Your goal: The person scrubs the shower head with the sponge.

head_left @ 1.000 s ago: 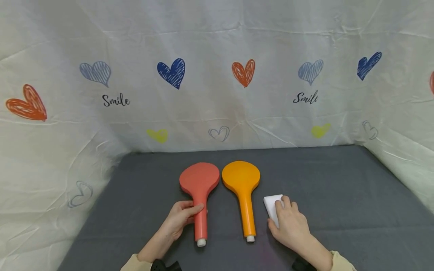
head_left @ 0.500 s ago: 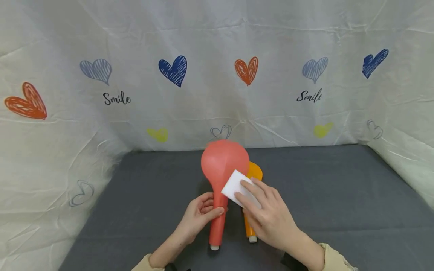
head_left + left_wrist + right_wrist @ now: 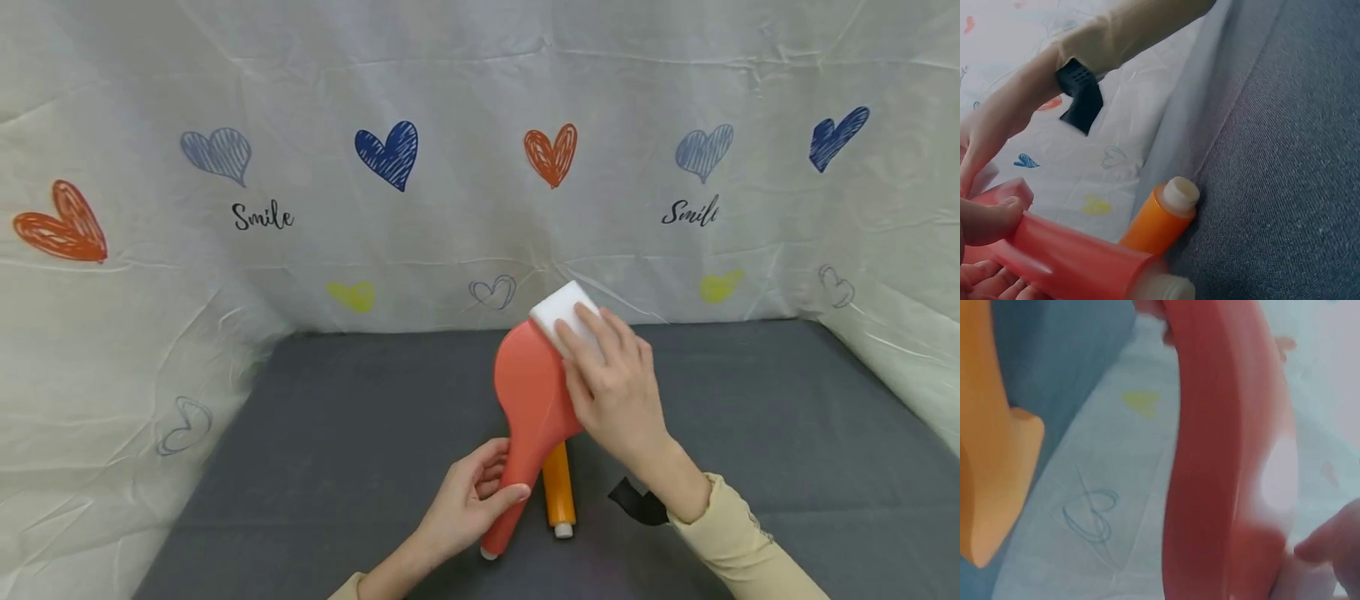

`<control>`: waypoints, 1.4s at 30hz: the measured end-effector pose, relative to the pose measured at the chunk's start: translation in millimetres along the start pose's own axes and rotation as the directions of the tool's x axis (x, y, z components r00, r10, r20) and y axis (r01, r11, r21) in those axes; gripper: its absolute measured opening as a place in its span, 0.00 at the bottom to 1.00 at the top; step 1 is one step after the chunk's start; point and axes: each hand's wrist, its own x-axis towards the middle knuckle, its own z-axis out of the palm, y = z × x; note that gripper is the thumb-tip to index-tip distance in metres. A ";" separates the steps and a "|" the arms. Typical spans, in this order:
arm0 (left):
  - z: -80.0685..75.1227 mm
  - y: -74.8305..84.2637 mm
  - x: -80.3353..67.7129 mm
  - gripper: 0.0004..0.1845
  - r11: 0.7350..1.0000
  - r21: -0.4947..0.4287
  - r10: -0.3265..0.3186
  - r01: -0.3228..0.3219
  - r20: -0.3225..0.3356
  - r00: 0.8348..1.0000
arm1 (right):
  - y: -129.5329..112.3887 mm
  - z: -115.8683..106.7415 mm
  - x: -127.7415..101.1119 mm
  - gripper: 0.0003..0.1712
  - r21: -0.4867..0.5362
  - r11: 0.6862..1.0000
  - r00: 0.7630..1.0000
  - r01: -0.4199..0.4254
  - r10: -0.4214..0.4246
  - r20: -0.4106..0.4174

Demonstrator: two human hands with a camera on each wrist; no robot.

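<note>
My left hand (image 3: pixel 474 502) grips the handle of a coral-red paddle (image 3: pixel 528 379) with a round head and a whitish end cap. The paddle is raised and tilted, its head up and to the right. At the head's upper right edge, my right hand (image 3: pixel 621 396) holds a white sponge (image 3: pixel 557 310) against the surface. Under the red paddle lies an orange paddle (image 3: pixel 558 492); only its handle shows in the head view, while part of its head (image 3: pixel 985 456) appears in the right wrist view. In the left wrist view the thumb (image 3: pixel 994 220) presses on the red handle (image 3: pixel 1079 256).
A dark grey cloth (image 3: pixel 360 467) covers the table. White sheeting (image 3: pixel 450 225) printed with hearts stands behind and at both sides. A black strap (image 3: pixel 639 503) hangs from the right wrist.
The left hand has lifted the red paddle and moved it right, over the orange one. The right hand has picked up the sponge from the table and slid it along to the paddle's head.
</note>
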 end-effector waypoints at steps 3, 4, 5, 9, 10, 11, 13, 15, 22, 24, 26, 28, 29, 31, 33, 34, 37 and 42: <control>1.6 -0.3 -0.1 0.22 1.000 0.018 0.010 -0.010 -0.008 1.000 | 0.8 0.5 0.5 0.25 0.002 0.999 0.998 -0.039 0.039 -0.041; 1.7 -0.5 -0.1 0.22 1.000 0.026 0.017 -0.017 -0.016 1.000 | -1.3 1.1 -1.4 0.24 0.007 1.000 0.999 -0.017 0.017 -0.032; 1.7 -0.9 0.0 0.22 0.999 0.036 0.025 -0.024 -0.025 0.999 | -4.7 2.1 -3.9 0.23 0.019 1.000 1.000 0.021 -0.021 -0.015; 0.7 -3.5 0.4 0.22 0.997 0.058 0.060 -0.057 -0.048 0.997 | -23.9 6.5 -16.4 0.21 0.068 0.968 0.965 0.241 -0.246 0.091; 0.4 -4.1 0.5 0.23 0.996 0.063 0.070 -0.066 -0.051 0.996 | -28.3 7.3 -18.8 0.23 0.076 0.957 0.951 0.281 -0.288 0.114; 0.1 -4.5 0.7 0.23 0.995 0.066 0.078 -0.074 -0.052 0.996 | -31.4 8.0 -20.1 0.25 0.080 0.948 0.940 0.308 -0.317 0.128; 0.0 -5.1 1.2 0.23 0.994 0.072 0.086 -0.083 -0.048 0.995 | -33.2 8.1 -19.1 0.28 0.065 0.945 0.935 0.321 -0.327 0.135; 0.6 -5.3 1.6 0.22 0.992 0.083 0.099 -0.095 -0.045 0.994 | -28.6 7.0 -13.6 0.26 0.037 0.961 0.955 0.274 -0.276 0.107; 4.4 -4.3 0.5 0.21 0.985 0.138 0.107 -0.099 -0.049 0.993 | -0.5 -0.1 8.2 0.27 -0.013 0.998 0.997 -0.063 0.062 -0.040; 4.3 -5.3 0.1 0.21 0.983 0.154 0.112 -0.102 -0.058 0.992 | -1.4 0.6 8.1 0.27 -0.005 0.997 0.996 -0.074 0.074 -0.043; 4.1 -7.0 0.0 0.20 0.978 0.171 0.132 -0.119 -0.065 0.989 | -7.4 2.8 4.3 0.27 0.016 1.000 1.000 -0.008 0.008 -0.015; 3.9 -8.9 -0.1 0.21 0.973 0.183 0.156 -0.142 -0.069 0.985 | -17.0 6.6 -1.6 0.27 0.041 0.992 0.993 0.117 -0.118 0.028; 3.9 -9.7 -0.2 0.21 0.970 0.191 0.169 -0.152 -0.072 0.983 | -21.9 8.3 -5.0 0.27 0.046 0.981 0.980 0.186 -0.189 0.059; 3.9 -10.7 -0.2 0.21 0.965 0.203 0.187 -0.168 -0.076 0.979 | -29.6 10.9 -10.9 0.25 0.055 0.953 0.948 0.299 -0.304 0.097; 4.0 -11.0 -0.1 0.21 0.965 0.201 0.190 -0.171 -0.081 0.978 | -31.8 12.2 -12.8 0.22 0.050 0.937 0.932 0.346 -0.349 0.094; 4.1 -10.8 0.0 0.21 0.966 0.199 0.185 -0.166 -0.084 0.979 | -30.4 11.8 -12.1 0.22 0.040 0.941 0.937 0.336 -0.338 0.085; 5.1 -9.3 0.6 0.21 0.974 0.178 0.158 -0.142 -0.082 0.984 | -17.1 8.0 -5.0 0.20 0.021 0.983 0.983 0.183 -0.183 0.016; 5.2 -6.8 -0.5 0.20 0.978 0.167 0.138 -0.124 -0.079 0.987 | 6.3 0.2 5.6 0.24 0.004 0.993 0.991 -0.119 0.119 -0.067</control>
